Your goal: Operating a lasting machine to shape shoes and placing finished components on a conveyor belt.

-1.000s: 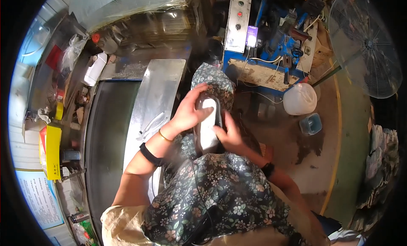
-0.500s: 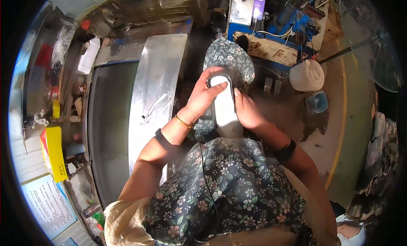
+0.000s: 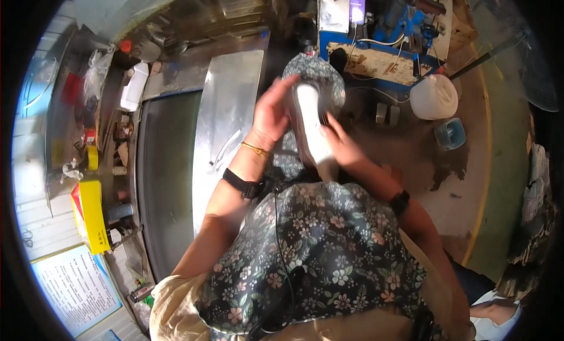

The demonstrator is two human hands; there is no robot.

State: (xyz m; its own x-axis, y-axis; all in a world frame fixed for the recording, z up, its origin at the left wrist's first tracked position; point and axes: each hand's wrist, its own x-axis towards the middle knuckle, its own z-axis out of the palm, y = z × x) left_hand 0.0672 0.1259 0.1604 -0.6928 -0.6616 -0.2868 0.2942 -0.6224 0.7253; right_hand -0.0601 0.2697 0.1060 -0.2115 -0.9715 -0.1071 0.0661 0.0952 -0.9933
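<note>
A shoe-shaped piece [image 3: 314, 126] with a long white underside and a dark rim is held in front of my apron, its rounded end pointing away from me. My right hand [image 3: 342, 142] grips its right side, with the fingers partly hidden beneath. Along the left edge my left hand [image 3: 272, 113] has its fingers stretched out and slightly blurred; it does not wrap the piece, and I cannot tell whether it touches. Floral cloth [image 3: 315, 74] covers my knee beyond the piece.
A metal sheet [image 3: 232, 82] lies over a dark panel at left, bearing a thin looped pale thing [image 3: 226, 152]. Shelves at far left hold a yellow box [image 3: 91, 214]. Rightward on the floor stand a white jug [image 3: 433, 97] and a blue tub [image 3: 450, 133]. A blue-framed machine [image 3: 376, 62] stands ahead.
My left hand has come off the rounded end of the shoe-shaped piece and opened at its left side. My right hand still holds the piece. The whole view has shifted slightly.
</note>
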